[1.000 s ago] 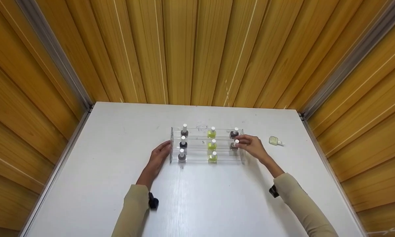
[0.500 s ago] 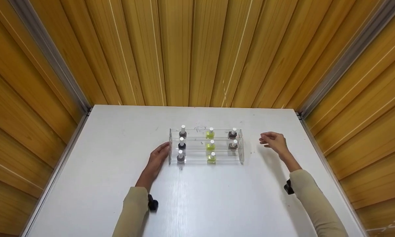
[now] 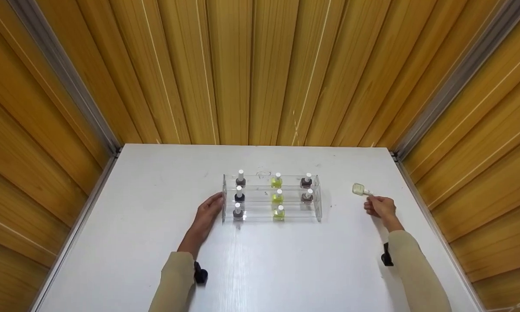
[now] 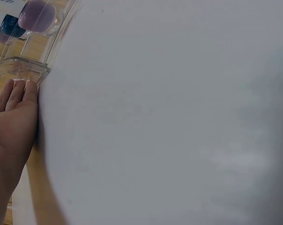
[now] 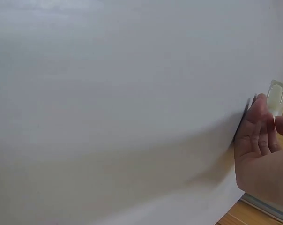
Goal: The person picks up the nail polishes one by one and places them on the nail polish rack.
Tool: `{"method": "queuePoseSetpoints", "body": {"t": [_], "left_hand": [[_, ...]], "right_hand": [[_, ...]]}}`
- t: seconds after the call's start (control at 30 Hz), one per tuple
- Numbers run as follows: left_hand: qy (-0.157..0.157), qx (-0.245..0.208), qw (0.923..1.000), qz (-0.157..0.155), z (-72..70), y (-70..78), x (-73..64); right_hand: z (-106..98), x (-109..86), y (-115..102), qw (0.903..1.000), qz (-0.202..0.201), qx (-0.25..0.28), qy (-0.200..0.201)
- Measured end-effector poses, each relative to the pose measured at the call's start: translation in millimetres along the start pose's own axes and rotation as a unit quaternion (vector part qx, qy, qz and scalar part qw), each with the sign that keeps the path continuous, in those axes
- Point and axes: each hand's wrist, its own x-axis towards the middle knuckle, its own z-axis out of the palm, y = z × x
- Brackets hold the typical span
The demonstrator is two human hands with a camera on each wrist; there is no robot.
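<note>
A clear three-tier acrylic rack (image 3: 255, 220) stands mid-table, holding several upright nail polish bottles with white caps. My left hand (image 3: 206, 213) rests with fairly straight fingers against the rack's left end; the left wrist view shows the fingertips at its clear end panel (image 4: 24, 68). Over on the right, a pale nail polish bottle (image 3: 358, 189) lies on its side, cap toward me. Thumb and fingers of my right hand (image 3: 382, 208) pinch its cap end. In the right wrist view the bottle's glass body (image 5: 275, 97) sticks out beyond the fingers, which partly hide the cap.
Dark bottles (image 3: 239, 197) fill the rack's left column and yellow bottles (image 3: 277, 198) the middle one. On the right, a dark bottle (image 3: 306, 183) and a brownish bottle (image 3: 307, 198) occupy the upper two tiers. Wood-patterned walls (image 3: 234, 78) enclose the white table (image 3: 260, 268).
My right hand has left the brownish bottle in the rack's middle tier, moved right, and come down to the cap of the lying pale bottle. The left hand stays at the rack.
</note>
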Motion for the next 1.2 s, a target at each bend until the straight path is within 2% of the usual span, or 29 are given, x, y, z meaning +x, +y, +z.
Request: {"method": "queuePoseSetpoints", "body": {"t": [0.13, 0.23, 0.4, 0.6, 0.73, 0.97, 1.2], "left_hand": [[-0.005, -0.005, 1.0, 0.006, 3.3, -1.5, -0.4], [-0.011, 0.0, 0.9999, 0.003, 6.8, -2.9, -0.5], [-0.012, 0.007, 0.9999, 0.001, 8.8, -5.0, -1.9], [-0.035, 0.011, 0.9993, 0.001, 8.3, -5.4, -4.7], [-0.034, 0.004, 0.9994, -0.003, 9.2, -5.6, -7.4], [-0.028, -0.01, 0.9996, 0.001, 7.4, -3.3, -3.8], [-0.003, -0.005, 0.9999, 0.009, 1.3, -1.0, -1.6]], "right_hand": [[-4.5, 4.1, 0.9, 0.9991, 0.03, -0.013, 0.028], [-7.7, 4.3, -3.5, 0.9951, 0.056, -0.062, 0.052], [-7.1, -2.3, -12.2, 0.984, 0.092, -0.141, 0.059], [-2.2, -11.3, -12.3, 0.9757, 0.086, -0.188, 0.072], [-1.8, -11.4, -12.2, 0.9779, 0.079, -0.181, 0.068], [5.4, -6.8, -19.0, 0.9826, 0.081, -0.151, 0.072], [17.6, -1.1, -24.2, 0.9906, 0.08, -0.084, 0.073]]}}
